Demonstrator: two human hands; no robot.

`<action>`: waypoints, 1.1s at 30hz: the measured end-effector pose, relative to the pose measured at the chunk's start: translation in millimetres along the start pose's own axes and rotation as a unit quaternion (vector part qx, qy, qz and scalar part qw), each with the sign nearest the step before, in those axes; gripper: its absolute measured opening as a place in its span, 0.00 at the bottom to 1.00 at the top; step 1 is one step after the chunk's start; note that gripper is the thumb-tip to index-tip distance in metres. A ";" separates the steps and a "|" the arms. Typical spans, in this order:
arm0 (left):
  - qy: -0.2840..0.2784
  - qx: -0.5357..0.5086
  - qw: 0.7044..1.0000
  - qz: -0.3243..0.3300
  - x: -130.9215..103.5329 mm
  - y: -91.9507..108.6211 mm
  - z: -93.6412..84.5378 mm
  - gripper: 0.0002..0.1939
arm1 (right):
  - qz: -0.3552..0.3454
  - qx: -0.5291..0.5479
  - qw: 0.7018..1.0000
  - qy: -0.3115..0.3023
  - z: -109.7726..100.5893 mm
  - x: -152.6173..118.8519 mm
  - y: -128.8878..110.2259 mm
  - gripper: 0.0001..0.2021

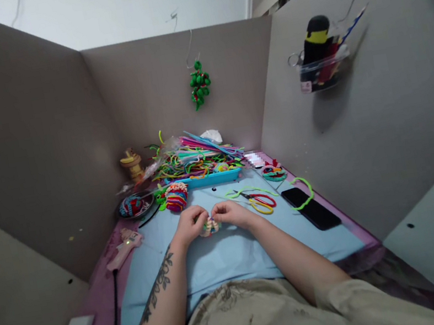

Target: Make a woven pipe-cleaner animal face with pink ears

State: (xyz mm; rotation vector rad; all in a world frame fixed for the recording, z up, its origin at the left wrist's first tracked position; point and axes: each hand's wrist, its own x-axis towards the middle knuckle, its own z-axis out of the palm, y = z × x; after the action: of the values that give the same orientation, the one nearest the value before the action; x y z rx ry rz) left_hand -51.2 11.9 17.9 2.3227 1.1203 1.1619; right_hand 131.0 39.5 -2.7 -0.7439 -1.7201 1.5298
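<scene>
My left hand (192,224) and my right hand (229,214) meet over the blue cloth (234,260), fingers pinched on a small pipe-cleaner craft piece (210,227). It shows cream ridges with some colour between them; the fingers cover its upper edges. Just beyond my left hand lies a striped multicoloured pipe-cleaner ball (177,197), touching a green figure (160,198). Scissors (261,203) with red and yellow handles rest to the right of my right hand. A light green pipe cleaner (242,190) lies beyond them.
A blue tray (211,179) heaped with pipe cleaners (199,154) stands at the back. On the left are a bowl (147,207) and a pink glue gun (125,248) with its cord. A black phone (311,210) lies right. Grey panels (180,73) enclose three sides.
</scene>
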 end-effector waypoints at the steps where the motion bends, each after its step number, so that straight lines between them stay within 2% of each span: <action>1: 0.002 -0.001 1.000 -0.003 0.1 -0.4 0.2 0.12 | -0.001 0.003 1.000 0.000 -0.1 -0.2 -0.6 0.14; 13: -0.016 -0.036 0.999 -0.019 1.1 4.4 -1.3 0.12 | 0.041 0.087 0.994 -0.058 -3.5 -1.7 -0.6 0.15; 17: 0.007 -0.087 0.993 -0.083 3.0 0.2 -0.3 0.11 | 0.032 0.135 0.986 -0.098 -1.9 -2.3 0.5 0.16; 19: 0.034 -0.142 0.980 -0.134 4.4 -4.4 1.7 0.10 | 0.028 0.163 0.983 -0.084 0.6 -1.3 2.3 0.16; 21: 0.067 -0.214 0.958 -0.180 6.1 -9.6 4.6 0.13 | 0.042 0.213 0.974 -0.061 3.2 0.7 4.3 0.14; 23: 0.109 -0.299 0.920 -0.229 7.6 -14.3 7.4 0.18 | 0.066 0.292 0.953 -0.045 5.0 3.5 5.6 0.14; 25: 0.129 -0.387 0.864 -0.294 8.5 -17.4 8.9 0.23 | 0.079 0.375 0.923 -0.024 4.9 6.9 6.4 0.13; 27: 0.104 -0.475 0.806 -0.338 8.4 -18.2 8.1 0.24 | 0.085 0.438 0.895 0.017 3.5 10.4 7.1 0.11; 30: 0.050 -0.577 0.748 -0.325 7.1 -17.7 3.3 0.20 | 0.091 0.479 0.871 0.070 1.7 14.2 8.7 0.09; 33: 0.071 -0.631 0.714 -0.296 5.6 -19.1 -1.7 0.21 | 0.060 0.464 0.881 0.074 3.2 14.4 8.6 0.08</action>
State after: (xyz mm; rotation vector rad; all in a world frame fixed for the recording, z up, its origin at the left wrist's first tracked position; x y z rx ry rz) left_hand -60.2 28.5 11.1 0.7445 0.6072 1.2123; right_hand 119.7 50.4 -9.6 -0.4267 -0.6597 2.0437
